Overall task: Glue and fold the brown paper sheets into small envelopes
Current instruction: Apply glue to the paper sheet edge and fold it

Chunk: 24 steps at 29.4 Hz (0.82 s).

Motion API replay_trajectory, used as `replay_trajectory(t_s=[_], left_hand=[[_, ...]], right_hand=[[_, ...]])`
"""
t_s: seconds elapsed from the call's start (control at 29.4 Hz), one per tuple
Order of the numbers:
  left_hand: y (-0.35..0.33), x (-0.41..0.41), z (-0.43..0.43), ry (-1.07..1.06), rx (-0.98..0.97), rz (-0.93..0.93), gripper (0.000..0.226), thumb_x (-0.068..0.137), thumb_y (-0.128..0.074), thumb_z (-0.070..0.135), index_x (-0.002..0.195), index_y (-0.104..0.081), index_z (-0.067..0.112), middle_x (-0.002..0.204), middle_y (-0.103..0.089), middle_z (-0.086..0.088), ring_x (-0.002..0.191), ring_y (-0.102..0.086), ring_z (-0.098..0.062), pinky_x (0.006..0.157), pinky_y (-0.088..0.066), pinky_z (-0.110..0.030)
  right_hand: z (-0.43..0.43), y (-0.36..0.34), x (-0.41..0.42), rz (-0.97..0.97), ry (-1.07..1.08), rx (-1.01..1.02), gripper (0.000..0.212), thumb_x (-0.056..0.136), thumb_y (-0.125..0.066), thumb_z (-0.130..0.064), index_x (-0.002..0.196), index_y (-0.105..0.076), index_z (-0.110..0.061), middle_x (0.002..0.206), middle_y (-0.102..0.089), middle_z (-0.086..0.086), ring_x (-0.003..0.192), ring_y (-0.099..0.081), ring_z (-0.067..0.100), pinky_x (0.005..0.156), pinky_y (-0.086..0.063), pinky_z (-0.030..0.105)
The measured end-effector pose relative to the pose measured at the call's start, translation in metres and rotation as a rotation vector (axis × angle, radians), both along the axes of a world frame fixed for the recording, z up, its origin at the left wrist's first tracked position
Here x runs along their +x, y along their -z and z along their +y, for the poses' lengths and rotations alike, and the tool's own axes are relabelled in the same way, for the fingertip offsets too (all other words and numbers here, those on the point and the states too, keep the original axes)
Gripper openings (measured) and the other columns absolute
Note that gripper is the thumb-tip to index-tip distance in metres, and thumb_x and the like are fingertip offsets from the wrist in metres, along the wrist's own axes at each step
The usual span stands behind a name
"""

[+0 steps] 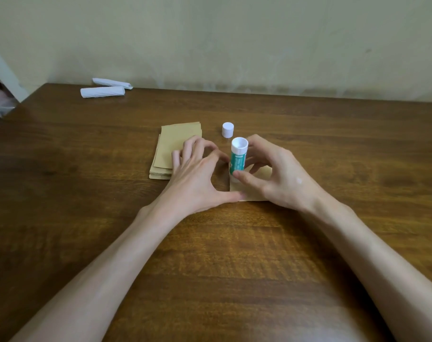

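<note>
While a glue stick [237, 159] is gripped upright by the right hand [279, 178], a brown paper sheet [256, 191] is pinned to the tabletop [234, 255] by the left hand [197, 178].
Green-labelled stick is pinched between thumb and fingers, white end up, lower end at the sheet's left edge; contact is hidden by the thumb. Nothing is grasped by the left hand: thumb is pressed on the sheet's near left corner, fingers are arched over the stack of brown sheets [165, 154] lying just left. White cap [228, 129] is stood just beyond the stick, not touching. Two white paper rolls [102, 91] are laid at the far left, well apart.
</note>
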<state>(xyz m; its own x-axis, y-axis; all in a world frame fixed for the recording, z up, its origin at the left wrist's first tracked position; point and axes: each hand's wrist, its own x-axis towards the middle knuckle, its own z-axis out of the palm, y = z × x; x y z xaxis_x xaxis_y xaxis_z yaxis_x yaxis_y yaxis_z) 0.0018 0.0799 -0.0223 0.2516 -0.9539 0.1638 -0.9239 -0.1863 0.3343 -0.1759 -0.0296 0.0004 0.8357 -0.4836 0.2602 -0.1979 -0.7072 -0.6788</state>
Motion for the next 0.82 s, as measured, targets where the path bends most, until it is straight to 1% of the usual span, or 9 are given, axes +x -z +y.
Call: replay_trajectory(t_s=[0.07, 0.14, 0.17, 0.24, 0.37, 0.48, 0.58, 0.65, 0.82], left_hand=[[0.001, 0.001, 0.000, 0.002, 0.003, 0.000, 0.089, 0.065, -0.064, 0.091, 0.134, -0.057, 0.036, 0.143, -0.036, 0.010, 0.144, -0.017, -0.014, 0.109, -0.022, -0.039], [0.001, 0.001, 0.000, 0.003, 0.004, 0.005, 0.089, 0.065, -0.065, 0.091, 0.135, -0.057, 0.036, 0.144, -0.036, 0.011, 0.144, -0.016, -0.014, 0.109, -0.021, -0.038], [0.001, 0.001, 0.000, 0.002, 0.003, 0.008, 0.089, 0.066, -0.065, 0.091, 0.135, -0.057, 0.036, 0.143, -0.036, 0.011, 0.144, -0.016, -0.014, 0.108, -0.021, -0.038], [0.002, 0.001, 0.000, 0.002, 0.008, 0.006, 0.089, 0.066, -0.065, 0.090, 0.137, -0.056, 0.037, 0.143, -0.035, 0.011, 0.144, -0.016, -0.014, 0.107, -0.021, -0.037], [0.001, 0.001, 0.000, 0.006, 0.010, 0.009, 0.087, 0.066, -0.067, 0.088, 0.137, -0.056, 0.039, 0.142, -0.035, 0.011, 0.144, -0.016, -0.013, 0.105, -0.020, -0.036], [0.001, 0.002, 0.000, 0.005, 0.015, 0.010, 0.087, 0.066, -0.067, 0.089, 0.136, -0.056, 0.040, 0.142, -0.035, 0.011, 0.144, -0.017, -0.013, 0.107, -0.021, -0.038], [0.001, 0.002, -0.001, 0.003, 0.031, 0.008, 0.088, 0.066, -0.065, 0.090, 0.137, -0.055, 0.039, 0.143, -0.035, 0.011, 0.144, -0.016, -0.014, 0.107, -0.022, -0.038], [0.002, 0.002, -0.001, 0.004, 0.032, 0.003, 0.088, 0.066, -0.064, 0.090, 0.137, -0.055, 0.039, 0.143, -0.035, 0.011, 0.144, -0.016, -0.014, 0.107, -0.022, -0.039], [0.000, 0.002, -0.002, -0.001, 0.047, -0.010, 0.087, 0.066, -0.063, 0.091, 0.136, -0.056, 0.040, 0.146, -0.032, 0.010, 0.145, -0.015, -0.014, 0.108, -0.023, -0.041]], right_hand=[[0.000, -0.002, -0.001, 0.009, 0.001, -0.005, 0.030, 0.095, -0.078, -0.028, 0.122, -0.063, -0.026, 0.113, -0.074, -0.012, 0.109, -0.070, 0.008, 0.094, -0.059, 0.036], [0.001, -0.003, 0.000, -0.013, 0.025, -0.017, 0.030, 0.093, -0.081, -0.031, 0.118, -0.066, -0.024, 0.110, -0.074, -0.012, 0.106, -0.071, 0.005, 0.091, -0.059, 0.031], [0.001, -0.003, 0.000, -0.026, 0.040, -0.021, 0.028, 0.092, -0.082, -0.030, 0.115, -0.067, -0.023, 0.108, -0.074, -0.012, 0.103, -0.071, 0.004, 0.090, -0.059, 0.031], [0.000, -0.002, 0.001, -0.016, 0.058, -0.031, 0.022, 0.094, -0.080, -0.025, 0.113, -0.069, -0.021, 0.107, -0.075, -0.011, 0.103, -0.071, 0.003, 0.092, -0.059, 0.033], [-0.003, -0.002, -0.001, 0.059, 0.036, -0.044, 0.020, 0.099, -0.073, -0.018, 0.118, -0.067, -0.019, 0.113, -0.075, -0.009, 0.110, -0.069, 0.005, 0.097, -0.057, 0.039], [-0.001, -0.001, 0.000, 0.059, 0.065, -0.070, 0.018, 0.098, -0.075, -0.022, 0.114, -0.067, -0.021, 0.110, -0.076, -0.009, 0.105, -0.071, 0.008, 0.094, -0.058, 0.043], [0.000, 0.002, 0.005, 0.046, 0.122, -0.119, 0.022, 0.095, -0.078, -0.030, 0.114, -0.068, -0.024, 0.106, -0.076, -0.010, 0.099, -0.072, 0.009, 0.090, -0.059, 0.046], [0.001, 0.003, 0.007, 0.046, 0.142, -0.131, 0.022, 0.095, -0.077, -0.032, 0.114, -0.067, -0.024, 0.105, -0.076, -0.011, 0.099, -0.073, 0.011, 0.088, -0.059, 0.049], [-0.003, 0.005, 0.014, 0.038, 0.140, -0.138, 0.021, 0.096, -0.076, -0.026, 0.113, -0.067, -0.016, 0.104, -0.077, -0.004, 0.099, -0.074, 0.018, 0.089, -0.058, 0.049]])
